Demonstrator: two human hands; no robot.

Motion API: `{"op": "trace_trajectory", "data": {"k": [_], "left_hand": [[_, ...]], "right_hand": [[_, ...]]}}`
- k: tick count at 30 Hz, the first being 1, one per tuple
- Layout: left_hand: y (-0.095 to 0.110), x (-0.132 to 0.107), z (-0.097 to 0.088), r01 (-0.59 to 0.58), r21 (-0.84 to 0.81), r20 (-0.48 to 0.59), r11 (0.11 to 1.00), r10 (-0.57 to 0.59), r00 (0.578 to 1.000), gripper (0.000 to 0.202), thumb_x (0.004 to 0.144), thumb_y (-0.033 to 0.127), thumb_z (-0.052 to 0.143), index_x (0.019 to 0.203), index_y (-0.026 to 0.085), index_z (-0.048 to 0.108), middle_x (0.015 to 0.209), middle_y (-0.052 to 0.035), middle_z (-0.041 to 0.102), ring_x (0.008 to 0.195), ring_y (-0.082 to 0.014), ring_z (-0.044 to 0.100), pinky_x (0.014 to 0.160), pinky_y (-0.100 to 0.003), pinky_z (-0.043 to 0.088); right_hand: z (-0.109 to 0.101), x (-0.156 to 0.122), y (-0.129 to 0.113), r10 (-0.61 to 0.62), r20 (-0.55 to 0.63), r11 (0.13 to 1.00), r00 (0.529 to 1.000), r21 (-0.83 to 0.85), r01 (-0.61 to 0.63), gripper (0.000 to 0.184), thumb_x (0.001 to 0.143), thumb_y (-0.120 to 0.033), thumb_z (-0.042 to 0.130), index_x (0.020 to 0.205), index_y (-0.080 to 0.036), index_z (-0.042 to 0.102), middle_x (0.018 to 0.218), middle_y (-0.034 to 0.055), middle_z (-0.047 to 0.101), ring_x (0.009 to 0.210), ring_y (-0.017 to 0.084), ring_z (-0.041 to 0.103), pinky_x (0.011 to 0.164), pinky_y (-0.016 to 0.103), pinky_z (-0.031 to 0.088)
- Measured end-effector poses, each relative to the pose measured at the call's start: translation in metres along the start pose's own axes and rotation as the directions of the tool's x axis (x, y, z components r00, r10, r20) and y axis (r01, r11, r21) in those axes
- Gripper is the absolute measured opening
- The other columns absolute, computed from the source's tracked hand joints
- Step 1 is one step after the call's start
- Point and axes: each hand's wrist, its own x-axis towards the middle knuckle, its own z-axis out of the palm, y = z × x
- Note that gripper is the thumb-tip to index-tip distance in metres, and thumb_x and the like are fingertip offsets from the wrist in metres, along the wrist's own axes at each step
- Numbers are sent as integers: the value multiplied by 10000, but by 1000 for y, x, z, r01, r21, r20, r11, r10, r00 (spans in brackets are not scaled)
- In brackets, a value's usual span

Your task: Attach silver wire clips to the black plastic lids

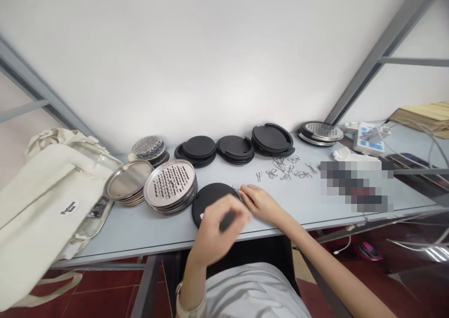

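A black round disc (pixel 206 197) lies flat near the front edge of the grey table (pixel 140 229). My left hand (pixel 213 234) hovers over its near side, blurred, fingers curled around something dark; what it is I cannot tell. My right hand (pixel 259 202) rests at the disc's right edge, fingertips pinching a small wire clip (pixel 235 189) against the rim. Loose wire clips (pixel 284 168) lie scattered further back on the right.
Stacks of perforated grater discs (pixel 170 184), plain steel plates (pixel 128 181) and mesh discs (pixel 149 148) stand on the left. Three stacks of black lids (pixel 234 148) line the wall, with a steel-topped one (pixel 321 133) beyond. A cream bag (pixel 42 205) hangs off the left end.
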Motion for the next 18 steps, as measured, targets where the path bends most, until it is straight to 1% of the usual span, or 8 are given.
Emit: {"op": "trace_trajectory", "data": {"k": [1,3,5,6,9,12,15,18], "left_hand": [[0,20,5,41,66,-50,997,-38,998,178,921,331,506,975,246,652,930,-53,665,881,-205,618,775,-353,525],[1,52,16,71,186,-61,980,-61,996,149,931,272,485,963,212,618,969,-52,637,938,-192,587,849,-341,486],[0,70,25,26,242,-7,970,-25,1000,130,931,206,467,975,206,589,1011,-44,603,985,-183,552,892,-330,458],[-1,74,28,-2,273,26,962,-5,1000,143,934,184,450,985,206,582,1032,-43,591,1014,-187,532,929,-343,437],[-6,73,33,-16,329,61,944,-4,998,165,949,174,411,995,201,567,1044,-43,570,1034,-196,495,953,-359,417],[-7,68,31,-18,363,67,932,-6,998,172,954,181,404,996,201,569,1013,-42,565,1005,-200,487,935,-362,423],[-4,67,28,-66,376,114,924,25,993,230,941,137,400,1045,220,588,1024,-42,560,1006,-203,484,951,-368,415],[0,67,28,-122,378,189,918,53,981,330,906,67,404,1072,262,612,1086,-37,547,1051,-206,471,957,-355,420]], "right_hand": [[1,0,1,-19,-2,1000,1000,-12,19,207,968,-201,367,869,-177,547,706,28,566,636,169,525,628,277,430],[5,-1,2,-69,-40,996,997,-61,66,182,923,-144,400,925,-156,581,784,72,618,738,201,573,696,322,475],[9,-2,4,-150,-43,984,988,-106,145,211,871,-85,422,955,-133,609,908,117,655,869,229,598,795,370,493],[10,-2,5,-179,-50,976,983,-135,171,223,847,-67,427,940,-123,622,922,130,663,902,241,602,818,388,495],[13,-2,7,-204,-39,963,978,-186,194,233,807,-40,435,868,-115,647,903,140,676,888,246,617,823,403,509],[15,-2,8,-203,-40,961,978,-199,191,247,799,-34,436,898,-94,654,902,151,680,865,247,620,816,405,520],[17,-3,10,-270,-72,932,960,-269,242,293,795,-15,415,965,-72,647,922,167,676,892,268,608,817,426,524],[21,-5,12,-335,-64,897,940,-327,298,312,802,9,395,957,-91,647,913,158,660,903,278,588,804,437,523]]}}
